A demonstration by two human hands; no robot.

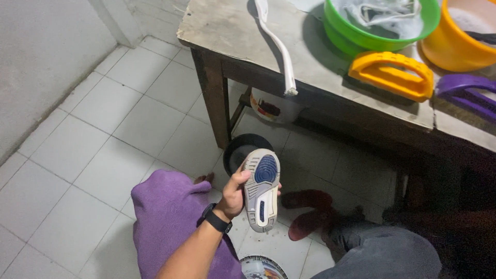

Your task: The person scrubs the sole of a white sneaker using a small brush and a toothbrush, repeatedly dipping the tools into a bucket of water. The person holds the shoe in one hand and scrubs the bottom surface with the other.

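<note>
One of the hands grips one insole.

head view, looking down, close

The person's left hand was bare, with no glove or ring visible. A black smartwatch on a black strap encircled the left wrist. The forearm carried no sleeve. A purple cloth, soft and loosely folded, covered the left knee. The right leg was clad in grey trousers. Dark red slippers were fitted on the feet. The right hand was outside the view.
</note>
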